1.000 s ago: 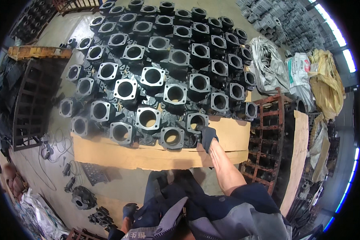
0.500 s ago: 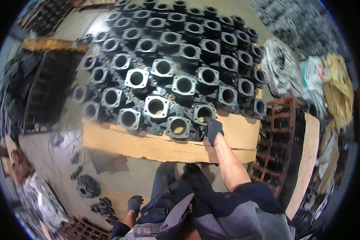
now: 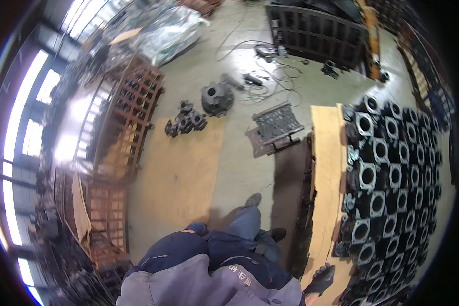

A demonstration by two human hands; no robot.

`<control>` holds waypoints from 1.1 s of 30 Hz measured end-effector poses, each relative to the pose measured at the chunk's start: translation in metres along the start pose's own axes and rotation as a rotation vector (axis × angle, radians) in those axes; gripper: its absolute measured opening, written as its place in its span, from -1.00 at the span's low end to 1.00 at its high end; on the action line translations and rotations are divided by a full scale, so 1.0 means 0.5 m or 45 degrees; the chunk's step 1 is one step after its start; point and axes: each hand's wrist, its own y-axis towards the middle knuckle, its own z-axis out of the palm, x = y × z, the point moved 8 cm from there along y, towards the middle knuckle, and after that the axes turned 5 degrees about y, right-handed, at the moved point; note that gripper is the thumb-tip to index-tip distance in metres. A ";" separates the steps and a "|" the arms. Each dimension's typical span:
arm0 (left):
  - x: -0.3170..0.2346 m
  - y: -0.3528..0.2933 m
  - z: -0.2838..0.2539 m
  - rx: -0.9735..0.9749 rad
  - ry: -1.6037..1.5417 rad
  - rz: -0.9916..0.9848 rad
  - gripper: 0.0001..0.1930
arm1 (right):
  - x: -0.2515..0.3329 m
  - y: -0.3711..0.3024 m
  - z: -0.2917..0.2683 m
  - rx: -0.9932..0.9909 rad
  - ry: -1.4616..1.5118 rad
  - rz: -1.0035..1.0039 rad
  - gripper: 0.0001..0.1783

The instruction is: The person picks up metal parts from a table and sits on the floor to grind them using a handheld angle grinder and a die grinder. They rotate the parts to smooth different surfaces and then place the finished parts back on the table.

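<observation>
At the side of a cardboard-covered table (image 3: 325, 194), a grey-and-navy jacket (image 3: 183, 280) bears pale lettering (image 3: 241, 275); no other writing is legible. The gloved right hand (image 3: 321, 279), fingers loosely bent and apparently empty, is over the table's edge, any contact unclear. The left hand (image 3: 199, 228) is mostly hidden, its grip impossible to tell. Metal parts (image 3: 392, 201) stand in rows beside the right hand; gripping them whole-handed, clear of sharp edges, would seem wise. Farther off stands a dark rack (image 3: 319, 38).
</observation>
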 end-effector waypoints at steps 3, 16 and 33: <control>0.036 -0.003 0.023 0.039 -0.049 0.043 -0.62 | 0.004 -0.087 0.107 -0.051 -0.311 -0.043 -0.56; 0.547 0.038 -0.149 -0.266 -0.585 -0.361 -0.59 | -0.199 -0.281 0.905 0.723 -1.140 -0.088 -0.64; 0.622 0.382 -0.636 -0.658 -1.079 -0.862 -0.60 | -0.309 -0.024 1.669 0.924 -1.990 0.088 -0.71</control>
